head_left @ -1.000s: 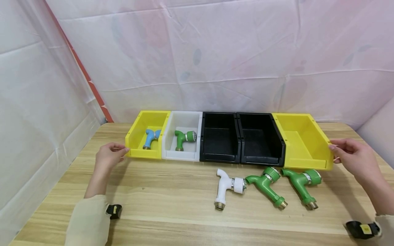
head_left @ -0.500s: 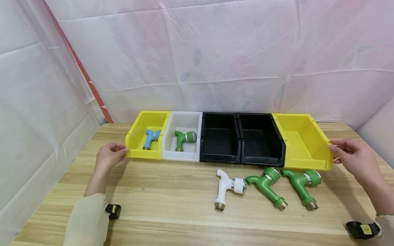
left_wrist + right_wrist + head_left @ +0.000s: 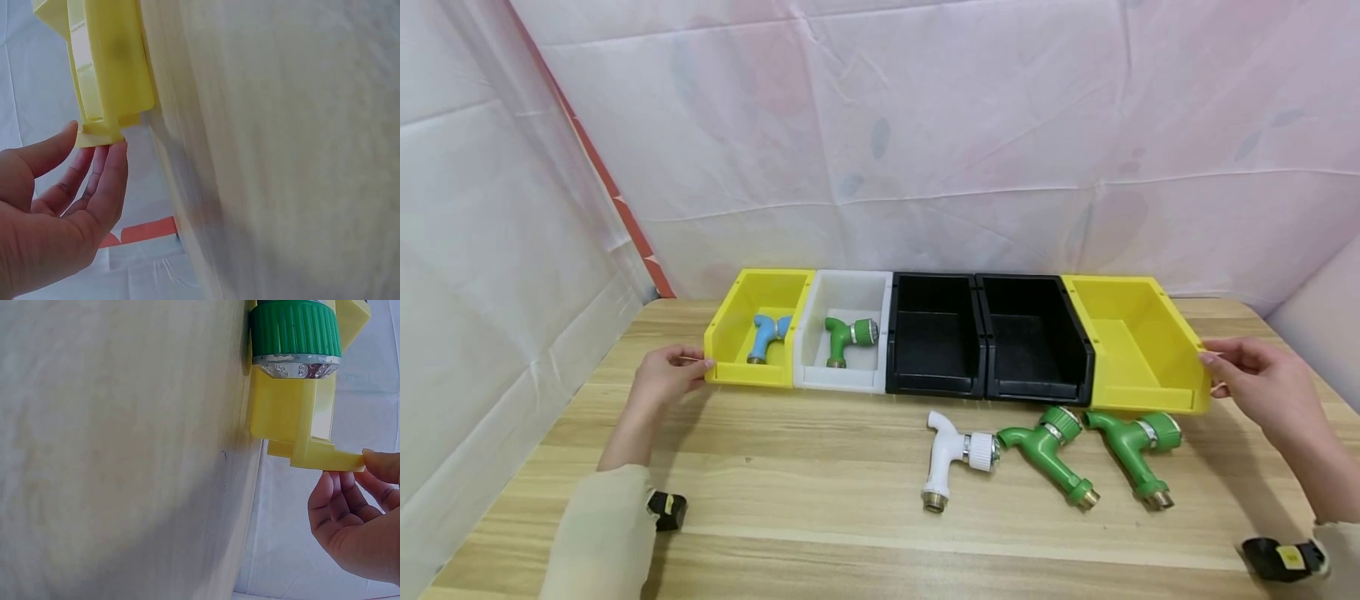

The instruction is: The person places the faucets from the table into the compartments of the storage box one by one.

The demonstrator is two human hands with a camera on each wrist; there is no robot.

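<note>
Left hand point(image 3: 664, 377), right hand point(image 3: 1266, 379): pinches on yellow bins point(image 3: 751, 375) point(image 3: 1146, 400), low ends nearest, long axes rearward.

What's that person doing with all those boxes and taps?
A person's left grip holds the left yellow bin by its outer front corner, and their right grip holds the right yellow bin the same way. Between those two stand a white bin and two black bins, all in one row. A blue tap lies in the left yellow bin and a green tap in the white one. A white tap and two more green taps lie on the table in front.
</note>
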